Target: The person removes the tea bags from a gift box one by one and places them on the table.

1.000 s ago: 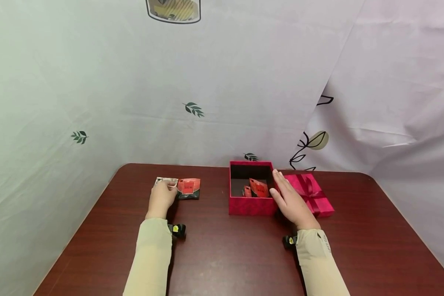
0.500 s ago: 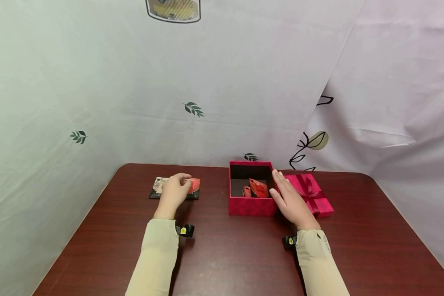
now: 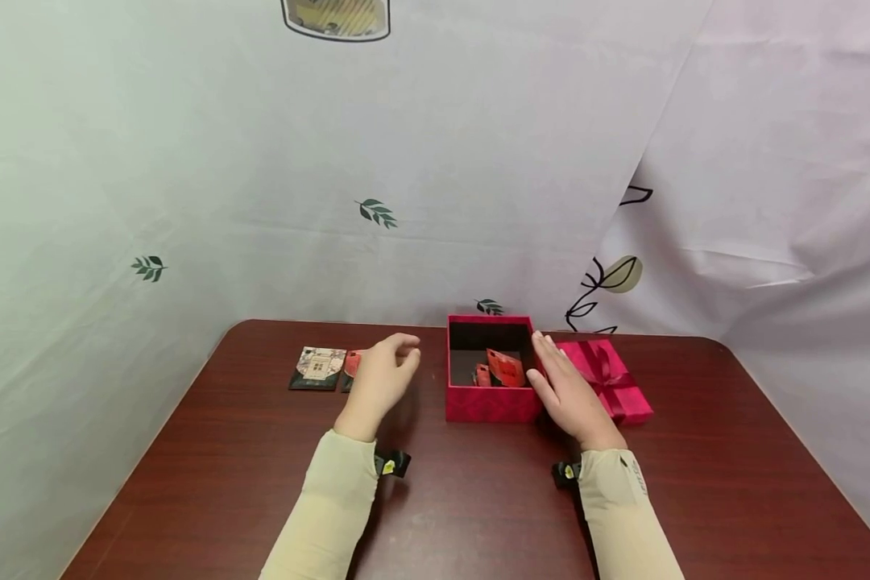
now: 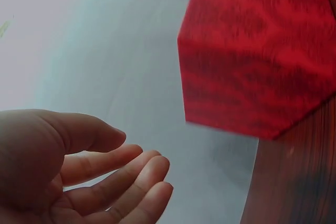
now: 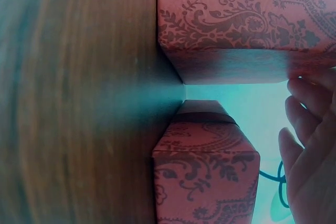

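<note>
My left hand (image 3: 383, 377) hovers over the table between the flat packets and the box. Its fingers bend loosely with nothing between them, as the left wrist view of the hand (image 4: 113, 169) confirms. A red patterned gift box (image 3: 493, 407) stands without its lid, dark inside. Two red packets (image 3: 506, 369) lean in its front right part. My right hand (image 3: 573, 395) rests against the box's right wall, fingers straight. On the left lie a pale patterned packet (image 3: 319, 366) and a red-and-black packet (image 3: 351, 366), the latter partly hidden by my left hand.
The box's lid (image 3: 605, 379), tied with a ribbon bow, lies just right of the box, partly behind my right hand. A brown wooden table (image 3: 449, 499) carries everything. Behind its far edge hangs a pale curtain (image 3: 435, 161) with leaf prints.
My left hand has moved right from the pale packet, past the red-and-black one, toward the box. The packets and box stay in place, and my right hand keeps its position.
</note>
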### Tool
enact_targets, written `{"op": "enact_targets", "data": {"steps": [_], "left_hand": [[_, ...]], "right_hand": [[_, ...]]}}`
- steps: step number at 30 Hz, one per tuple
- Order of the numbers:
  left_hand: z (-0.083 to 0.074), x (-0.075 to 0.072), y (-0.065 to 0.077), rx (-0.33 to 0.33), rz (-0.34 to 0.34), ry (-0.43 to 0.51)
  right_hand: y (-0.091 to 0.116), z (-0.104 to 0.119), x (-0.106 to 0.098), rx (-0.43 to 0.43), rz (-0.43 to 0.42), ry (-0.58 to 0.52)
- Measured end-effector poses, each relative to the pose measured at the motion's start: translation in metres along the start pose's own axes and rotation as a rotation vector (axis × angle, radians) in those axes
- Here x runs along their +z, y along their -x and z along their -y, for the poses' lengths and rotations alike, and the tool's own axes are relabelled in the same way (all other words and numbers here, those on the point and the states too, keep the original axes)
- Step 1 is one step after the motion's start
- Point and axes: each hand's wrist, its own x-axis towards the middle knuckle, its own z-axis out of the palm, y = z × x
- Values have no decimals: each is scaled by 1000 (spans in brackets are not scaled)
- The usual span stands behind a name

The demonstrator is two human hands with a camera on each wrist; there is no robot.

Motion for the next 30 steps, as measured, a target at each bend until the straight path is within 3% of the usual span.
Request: {"op": "enact_targets", "data": {"steps": [8,14,22,30], "left_hand": [[-21,18,-1,60,14,77],[-40,27,-5,82,103,151],[-49,53,-16,-5,228,170],[-56,69,-31,-80,319,84]], "right_hand": [[1,1,0,26,22,-5],[1,1,-1,13,10,1],[-1,0,-1,13,20,-5],[0,0,-1,18,18,-16]]}}
